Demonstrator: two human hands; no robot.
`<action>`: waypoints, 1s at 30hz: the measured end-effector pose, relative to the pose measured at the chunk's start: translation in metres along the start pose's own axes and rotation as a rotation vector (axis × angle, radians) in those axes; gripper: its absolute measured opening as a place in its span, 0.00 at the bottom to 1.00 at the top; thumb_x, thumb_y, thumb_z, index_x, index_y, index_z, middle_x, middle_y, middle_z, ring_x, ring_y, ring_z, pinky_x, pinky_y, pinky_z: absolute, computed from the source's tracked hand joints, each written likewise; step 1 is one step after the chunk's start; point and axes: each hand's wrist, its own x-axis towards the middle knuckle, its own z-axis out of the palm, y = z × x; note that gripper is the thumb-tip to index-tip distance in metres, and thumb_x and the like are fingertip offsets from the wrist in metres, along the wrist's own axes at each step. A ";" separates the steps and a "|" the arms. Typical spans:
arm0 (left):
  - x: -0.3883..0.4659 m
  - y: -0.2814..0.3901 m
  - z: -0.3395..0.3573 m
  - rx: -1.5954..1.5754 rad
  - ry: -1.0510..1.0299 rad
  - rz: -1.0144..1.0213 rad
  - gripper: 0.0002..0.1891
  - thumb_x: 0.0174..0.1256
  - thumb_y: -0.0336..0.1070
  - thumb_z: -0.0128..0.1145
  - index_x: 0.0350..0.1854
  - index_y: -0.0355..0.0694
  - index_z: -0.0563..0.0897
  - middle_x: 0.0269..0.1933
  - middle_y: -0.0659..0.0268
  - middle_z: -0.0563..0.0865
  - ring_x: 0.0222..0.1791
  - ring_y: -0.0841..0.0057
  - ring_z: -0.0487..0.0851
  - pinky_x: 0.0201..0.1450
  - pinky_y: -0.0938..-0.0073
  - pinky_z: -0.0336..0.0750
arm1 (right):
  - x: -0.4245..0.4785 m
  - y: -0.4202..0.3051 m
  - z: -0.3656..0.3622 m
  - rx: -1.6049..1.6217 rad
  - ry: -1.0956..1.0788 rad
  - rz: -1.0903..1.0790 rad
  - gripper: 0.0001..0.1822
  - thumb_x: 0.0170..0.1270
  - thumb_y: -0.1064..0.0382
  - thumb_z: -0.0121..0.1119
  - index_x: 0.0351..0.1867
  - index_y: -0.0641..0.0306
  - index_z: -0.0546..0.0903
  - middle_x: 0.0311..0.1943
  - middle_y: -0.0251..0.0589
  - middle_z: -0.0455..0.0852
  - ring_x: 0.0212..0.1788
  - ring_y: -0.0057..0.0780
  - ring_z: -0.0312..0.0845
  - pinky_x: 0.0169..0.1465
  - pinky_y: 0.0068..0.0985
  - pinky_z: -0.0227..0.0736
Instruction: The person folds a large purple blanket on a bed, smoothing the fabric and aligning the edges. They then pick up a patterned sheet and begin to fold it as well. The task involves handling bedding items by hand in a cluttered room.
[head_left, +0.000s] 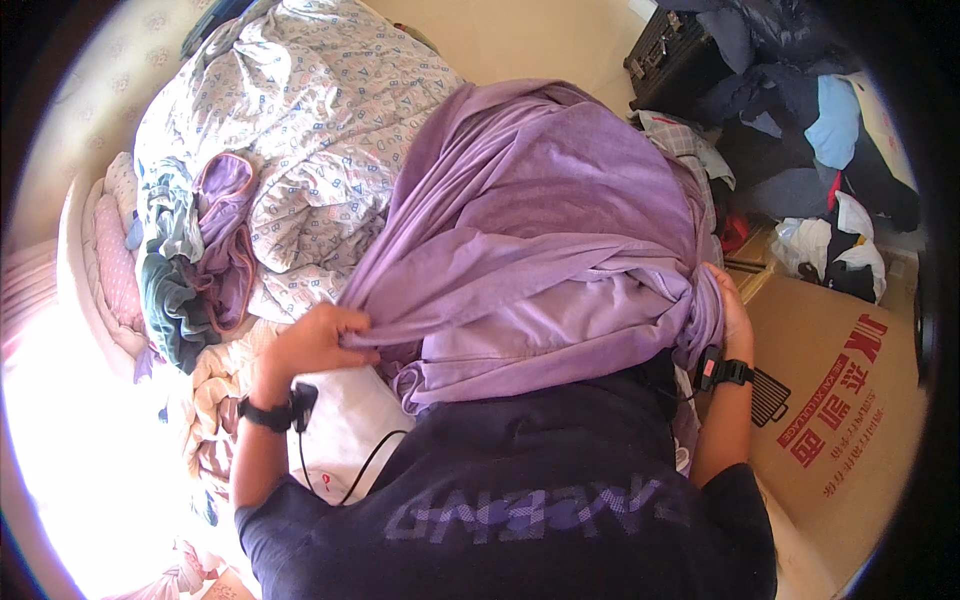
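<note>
A large purple cloth (570, 195), perhaps a sheet or a blanket cover, spreads in loose folds in front of my body. My left hand (319, 343) pinches its near left edge and pulls a fold taut. On the other side, my right hand (729, 311) grips a bunched part of the same cloth at its right edge; some of those fingers are hidden by fabric. A paler side with a seam shows between my hands. Beyond the cloth's left edge lies a crumpled white quilt (322, 127) printed with letters.
Left of the quilt lie a purple garment with orange trim (225, 240), dark green clothing (176, 307) and cream fabric (217, 382). A large cardboard box (832, 375) bearing print stands at my right. Behind it are a black case (664, 56) and piled dark clothes (787, 135).
</note>
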 end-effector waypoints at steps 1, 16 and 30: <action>-0.002 0.005 0.007 -0.061 -0.063 0.020 0.15 0.53 0.41 0.73 0.30 0.37 0.80 0.22 0.56 0.76 0.23 0.62 0.76 0.30 0.64 0.69 | -0.003 0.001 -0.002 0.007 0.059 0.000 0.12 0.76 0.66 0.54 0.55 0.66 0.82 0.42 0.34 0.89 0.38 0.19 0.84 0.44 0.19 0.81; 0.062 -0.009 0.094 0.016 -0.380 0.052 0.29 0.43 0.57 0.71 0.30 0.29 0.84 0.30 0.45 0.84 0.35 0.48 0.84 0.41 0.55 0.77 | -0.027 -0.011 0.033 -0.098 0.213 -0.027 0.18 0.77 0.65 0.51 0.63 0.69 0.78 0.52 0.37 0.88 0.48 0.23 0.85 0.57 0.22 0.79; 0.048 0.003 0.130 0.086 0.190 0.233 0.15 0.50 0.26 0.61 0.43 0.34 0.80 0.38 0.49 0.83 0.43 0.46 0.83 0.44 0.54 0.78 | -0.001 -0.153 0.131 -1.112 -0.053 -0.577 0.22 0.72 0.61 0.62 0.64 0.64 0.78 0.58 0.42 0.85 0.58 0.28 0.79 0.63 0.29 0.73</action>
